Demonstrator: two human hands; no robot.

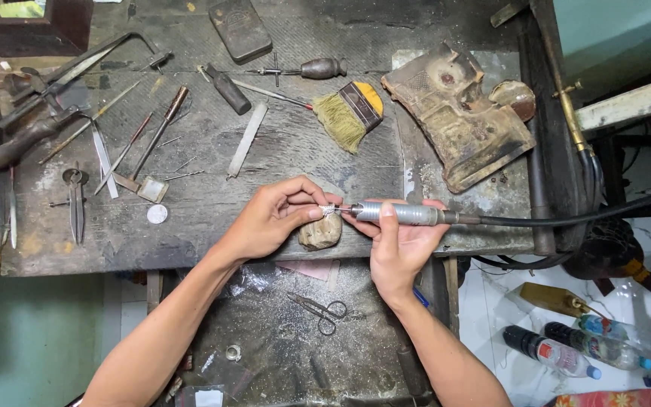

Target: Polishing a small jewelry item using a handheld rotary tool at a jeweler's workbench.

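Note:
My left hand (273,218) pinches a small shiny metal piece (328,210) between thumb and fingers, just above a worn wooden bench peg (320,232) at the front edge of the workbench (190,226). My right hand (401,245) grips a silver rotary handpiece (401,214) held level, its tip touching the small piece. A black flexible shaft (566,219) runs from the handpiece off to the right.
Files, tweezers, a saw frame (77,64), a brush (349,113) and a dark tin (239,29) lie on the bench. A rusty metal block (457,117) sits at the right. Scissors (319,309) rest on the lower tray. Bottles (566,350) lie on the floor at right.

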